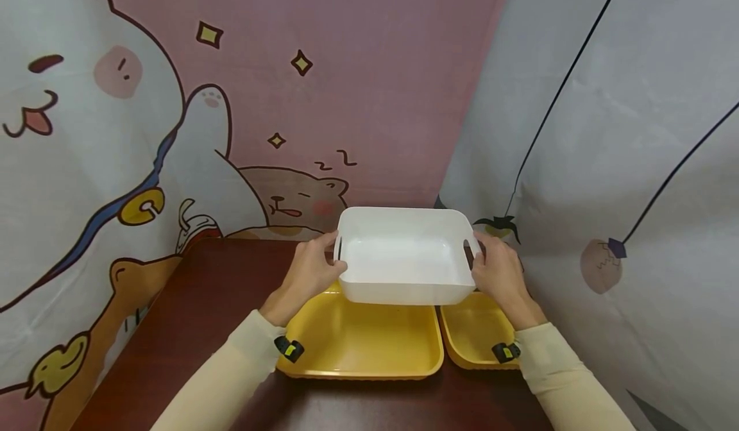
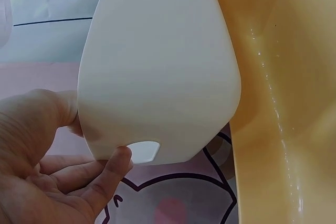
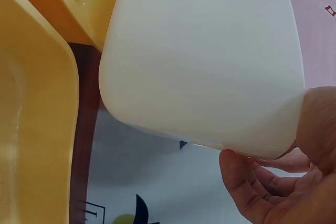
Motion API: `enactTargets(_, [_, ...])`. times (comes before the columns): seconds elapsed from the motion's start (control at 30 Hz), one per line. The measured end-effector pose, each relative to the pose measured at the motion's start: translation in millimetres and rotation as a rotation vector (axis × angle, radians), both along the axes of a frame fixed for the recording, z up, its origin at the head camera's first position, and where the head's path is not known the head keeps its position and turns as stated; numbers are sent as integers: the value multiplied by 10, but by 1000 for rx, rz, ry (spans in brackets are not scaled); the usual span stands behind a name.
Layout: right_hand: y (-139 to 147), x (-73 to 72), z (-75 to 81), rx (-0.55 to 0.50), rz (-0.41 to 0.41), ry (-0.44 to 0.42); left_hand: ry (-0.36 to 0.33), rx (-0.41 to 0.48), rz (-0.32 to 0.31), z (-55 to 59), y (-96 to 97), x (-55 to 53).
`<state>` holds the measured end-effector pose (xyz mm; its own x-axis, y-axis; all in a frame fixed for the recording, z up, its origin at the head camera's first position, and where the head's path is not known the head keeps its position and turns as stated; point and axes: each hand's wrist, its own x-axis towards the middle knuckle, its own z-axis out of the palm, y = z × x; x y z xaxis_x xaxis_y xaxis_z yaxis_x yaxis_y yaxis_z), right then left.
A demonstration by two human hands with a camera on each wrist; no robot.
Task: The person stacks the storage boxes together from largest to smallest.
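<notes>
Over the far edges of the yellow trays in the head view, a white bin (image 1: 407,248) is up in both hands, tilted so its inside faces the person. Left hand (image 1: 310,265): fingers curled, pinching the bin's left end at the handle slot (image 2: 143,152). Right hand (image 1: 501,270): same kind of grip, right end. Large yellow tray (image 1: 364,351) and small yellow tray (image 1: 475,336) sit side by side on a dark red-brown table (image 1: 231,303). Can't tell if bin touches either tray. Printed cartoon cloth (image 1: 375,65) behind.
</notes>
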<state>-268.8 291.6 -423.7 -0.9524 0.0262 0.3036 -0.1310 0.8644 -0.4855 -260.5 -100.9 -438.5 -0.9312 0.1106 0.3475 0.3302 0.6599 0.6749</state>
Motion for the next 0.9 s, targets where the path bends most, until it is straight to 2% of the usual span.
enactTargets(0.57, [-63,67,4,19,6,21,-22,-6,15,20,-64,100])
enactTargets(0.9, [-106,117,2,22,26,53,-52,-24,27,77,-119,193])
